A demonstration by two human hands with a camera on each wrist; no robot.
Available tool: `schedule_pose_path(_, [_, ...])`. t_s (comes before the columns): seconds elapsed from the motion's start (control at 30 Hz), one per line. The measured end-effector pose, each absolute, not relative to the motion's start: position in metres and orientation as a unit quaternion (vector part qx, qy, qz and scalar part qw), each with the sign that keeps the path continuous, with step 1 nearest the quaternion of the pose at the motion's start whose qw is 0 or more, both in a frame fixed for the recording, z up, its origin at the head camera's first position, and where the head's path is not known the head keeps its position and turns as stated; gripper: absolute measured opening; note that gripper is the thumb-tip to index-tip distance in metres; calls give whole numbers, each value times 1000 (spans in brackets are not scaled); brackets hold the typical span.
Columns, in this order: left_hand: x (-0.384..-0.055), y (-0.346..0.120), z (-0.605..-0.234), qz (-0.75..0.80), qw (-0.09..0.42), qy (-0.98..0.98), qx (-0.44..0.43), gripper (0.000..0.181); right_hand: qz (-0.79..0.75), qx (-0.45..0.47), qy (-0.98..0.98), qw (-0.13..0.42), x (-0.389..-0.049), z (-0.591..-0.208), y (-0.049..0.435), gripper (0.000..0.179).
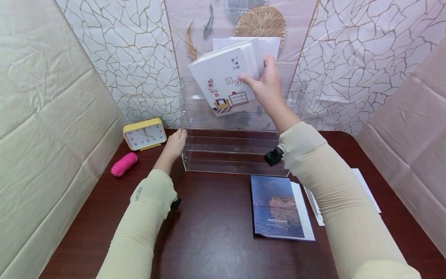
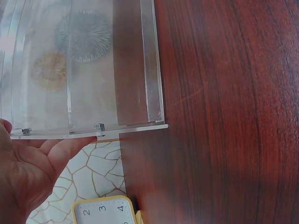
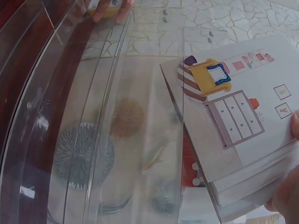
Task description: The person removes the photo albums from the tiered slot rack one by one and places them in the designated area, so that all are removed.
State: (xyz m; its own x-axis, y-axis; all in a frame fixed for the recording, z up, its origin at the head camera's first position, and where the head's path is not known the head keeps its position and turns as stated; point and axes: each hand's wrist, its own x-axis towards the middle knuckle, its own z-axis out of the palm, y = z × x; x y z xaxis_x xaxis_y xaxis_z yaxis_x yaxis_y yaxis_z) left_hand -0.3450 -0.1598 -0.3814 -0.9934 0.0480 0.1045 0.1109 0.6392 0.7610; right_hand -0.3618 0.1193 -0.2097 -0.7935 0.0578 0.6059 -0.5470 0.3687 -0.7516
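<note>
My right hand (image 1: 267, 85) grips a white illustrated book (image 1: 223, 83), its thumb on the front cover. The book leans to one side in front of the upper part of a clear acrylic rack (image 1: 237, 168). Its cover shows a chest of drawers and a yellow armchair; the right wrist view shows the book (image 3: 233, 102) close beside the clear panels. Another white book (image 1: 273, 44) stands behind it, partly hidden. My left hand (image 1: 175, 144) holds the rack's left side panel (image 2: 135, 128), fingers on its outer face.
A photo album (image 1: 275, 209) lies in front of the rack, with white items (image 1: 366, 190) partly hidden by my right sleeve. To the left sit a yellow clock (image 1: 145, 135) and a pink yarn skein (image 1: 124, 164). Fabric-covered walls enclose the dark wooden table (image 1: 202, 232).
</note>
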Motion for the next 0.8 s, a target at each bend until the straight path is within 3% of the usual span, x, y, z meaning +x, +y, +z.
schedule_pose_path(0.23, [-345,-159,-382,-421,40,-905,-48,48,572,170,-754,275,-357,-203,125,48])
schedule_pose_path(0.8, [-345,-160,-382,-419,36,-906,-49,50,581,182,-725,321,-339,-193,145,45])
